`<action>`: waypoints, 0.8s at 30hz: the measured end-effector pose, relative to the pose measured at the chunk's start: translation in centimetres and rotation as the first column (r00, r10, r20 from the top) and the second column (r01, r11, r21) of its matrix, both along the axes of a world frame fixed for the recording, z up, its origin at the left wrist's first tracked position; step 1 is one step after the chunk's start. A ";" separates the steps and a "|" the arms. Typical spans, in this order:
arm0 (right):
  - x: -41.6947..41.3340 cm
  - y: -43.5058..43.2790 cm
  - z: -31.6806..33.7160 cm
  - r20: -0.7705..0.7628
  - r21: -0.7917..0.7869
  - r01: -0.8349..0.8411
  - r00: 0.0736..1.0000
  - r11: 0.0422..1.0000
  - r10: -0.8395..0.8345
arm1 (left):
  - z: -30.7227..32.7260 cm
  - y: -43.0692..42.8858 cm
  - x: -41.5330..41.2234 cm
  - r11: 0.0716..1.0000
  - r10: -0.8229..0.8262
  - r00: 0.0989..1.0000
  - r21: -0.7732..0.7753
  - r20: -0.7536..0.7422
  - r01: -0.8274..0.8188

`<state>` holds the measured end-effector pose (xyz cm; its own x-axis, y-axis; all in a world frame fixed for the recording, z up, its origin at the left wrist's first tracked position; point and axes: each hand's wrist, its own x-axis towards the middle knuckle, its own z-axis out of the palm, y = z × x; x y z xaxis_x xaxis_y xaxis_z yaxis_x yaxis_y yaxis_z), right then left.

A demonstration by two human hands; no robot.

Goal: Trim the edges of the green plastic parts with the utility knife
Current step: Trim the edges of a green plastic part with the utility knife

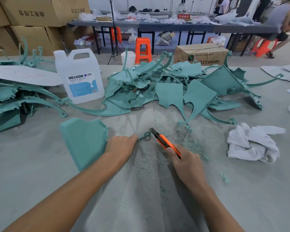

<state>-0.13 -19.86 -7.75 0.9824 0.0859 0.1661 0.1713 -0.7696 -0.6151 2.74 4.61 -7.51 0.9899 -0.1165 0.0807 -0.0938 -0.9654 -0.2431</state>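
Observation:
A green wing-shaped plastic part point(84, 141) lies on the grey table in front of me. My left hand point(120, 145) grips its thin arm, whose looped tip point(146, 136) sticks out past my fingers. My right hand point(185, 162) holds an orange utility knife point(166, 141); the blade points up and left, just right of the looped tip. Whether the blade touches the part is unclear. A big pile of green parts point(172, 87) lies behind, and another heap of green parts point(12, 97) sits at the left.
A white DEXCON jug point(80, 76) stands left of the pile. A crumpled white cloth point(253, 143) lies at the right. Green shavings point(146, 163) cover the table between my hands. Cardboard boxes point(32, 12), orange stools point(143, 50) and people are behind the table.

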 end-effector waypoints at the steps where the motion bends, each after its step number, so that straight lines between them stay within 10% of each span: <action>1: 0.1 0.0 0.1 -0.010 -0.006 -0.001 1.000 1.000 0.001 | 0.1 0.0 0.0 1.000 -0.001 1.000 0.006 0.003 0.001; 17: -0.3 0.0 -0.6 0.101 0.076 0.047 0.993 0.996 -0.054 | 1.0 -0.2 -1.4 0.992 0.043 0.991 -0.123 0.130 -0.026; 24: -0.2 -0.1 -0.7 0.097 0.102 0.038 0.994 0.994 -0.048 | 1.5 -1.2 -0.6 0.694 0.033 0.998 -0.720 0.055 0.017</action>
<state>-0.29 -19.98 -8.40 0.9630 0.0221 0.2686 0.2034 -0.7134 -0.6705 2.10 3.37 -5.99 0.9810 0.0097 0.1938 -0.0946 -0.8482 0.5212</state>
